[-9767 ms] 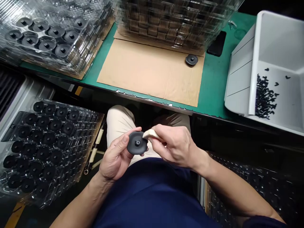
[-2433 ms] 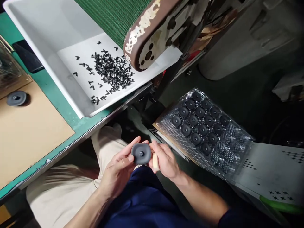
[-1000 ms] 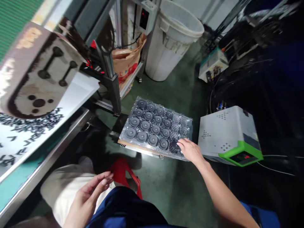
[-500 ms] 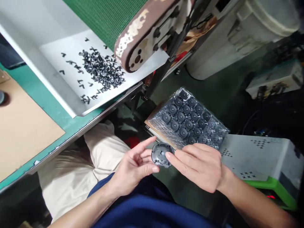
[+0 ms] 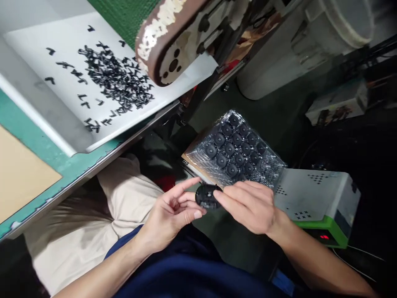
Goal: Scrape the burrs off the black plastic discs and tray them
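Observation:
In front of my body is a round black plastic part [image 5: 207, 196], a small disc with raised details on the side facing me. My right hand [image 5: 248, 205] grips its right edge, the index fingertip lying on the face. On the left edge, my left hand [image 5: 176, 211] supports it with bent fingers that go partly behind the disc. The left index finger stretches out above it, and the left thumb lies close below the rim. Beyond my hands, a clear plastic blister tray [image 5: 204, 165] holds rows of similar black round parts [image 5: 229, 149].
A white tray [image 5: 27, 78] with a pile of small black angled pieces [image 5: 116, 80] sits on the green bench [image 5: 71, 165]. A green conveyor belt [image 5: 120, 20] ends above it. At right are a grey machine with green trim [image 5: 313, 194] and a large pale bin [image 5: 279, 62].
The disc has tilted, so its face shows narrower and darker. Both hands stay on it and appear slightly further left and higher. The whole view has shifted a little.

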`<state>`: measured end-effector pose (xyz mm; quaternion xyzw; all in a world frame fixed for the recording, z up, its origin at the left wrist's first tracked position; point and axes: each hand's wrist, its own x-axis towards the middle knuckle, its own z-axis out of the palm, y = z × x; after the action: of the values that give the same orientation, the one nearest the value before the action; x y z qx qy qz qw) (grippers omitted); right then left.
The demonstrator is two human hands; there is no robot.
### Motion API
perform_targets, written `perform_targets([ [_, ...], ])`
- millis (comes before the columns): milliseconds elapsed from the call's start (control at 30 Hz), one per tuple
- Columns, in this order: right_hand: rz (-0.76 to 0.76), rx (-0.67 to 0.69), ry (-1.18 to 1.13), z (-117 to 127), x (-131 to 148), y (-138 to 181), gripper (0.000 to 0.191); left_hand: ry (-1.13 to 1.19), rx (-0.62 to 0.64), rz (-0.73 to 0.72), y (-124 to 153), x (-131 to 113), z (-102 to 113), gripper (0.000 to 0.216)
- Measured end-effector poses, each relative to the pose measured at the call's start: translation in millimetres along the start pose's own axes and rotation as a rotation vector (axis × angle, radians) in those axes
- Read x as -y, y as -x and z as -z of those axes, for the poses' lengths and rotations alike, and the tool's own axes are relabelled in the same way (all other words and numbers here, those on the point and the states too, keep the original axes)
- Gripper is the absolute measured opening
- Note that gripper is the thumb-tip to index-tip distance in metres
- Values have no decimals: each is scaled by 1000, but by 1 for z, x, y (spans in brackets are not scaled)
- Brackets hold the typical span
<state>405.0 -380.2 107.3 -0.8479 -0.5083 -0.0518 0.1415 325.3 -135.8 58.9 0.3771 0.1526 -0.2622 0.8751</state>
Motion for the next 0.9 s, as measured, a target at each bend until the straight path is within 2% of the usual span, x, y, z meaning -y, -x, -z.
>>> perform_targets([
  [67, -279, 3, 82, -3, -26, 32, 23, -94, -68, 31, -1, -2, 6, 76],
  [100, -495, 29, 149, -2, -41, 53, 25, -145, -119, 52, -1, -3, 11, 76],
  [167, -926, 200, 319, 4, -70, 101, 37, -238, -241, 110, 0, -4, 27, 74],
  [233, -1059, 315, 348, 9, -89, 147, 37, -312, -364, 168, 1, -3, 46, 73],
  [300, -1094, 433, 295, 6, -94, 183, 30, -348, -472, 224, 2, -1, 64, 76],
  [367, -1111, 525, 224, -6, -90, 204, 26, -352, -563, 274, 3, 0, 74, 78],
  [433, -1130, 579, 163, -23, -83, 213, 28, -345, -614, 298, 4, 0, 75, 78],
  [533, -1158, 607, 89, -45, -77, 212, 29, -335, -624, 291, 6, -3, 69, 78],
  [633, -1217, 581, 45, -50, -82, 209, 27, -315, -615, 274, 8, -6, 67, 78],
  [767, -1345, 459, -5, -36, -93, 201, 31, -279, -602, 213, 9, -6, 77, 71],
  [833, -1359, 377, -106, -30, -89, 187, 41, -272, -609, 162, 14, -4, 79, 68],
  [900, -1335, 272, -271, -33, -78, 168, 60, -256, -631, 96, 25, -1, 75, 63],
])
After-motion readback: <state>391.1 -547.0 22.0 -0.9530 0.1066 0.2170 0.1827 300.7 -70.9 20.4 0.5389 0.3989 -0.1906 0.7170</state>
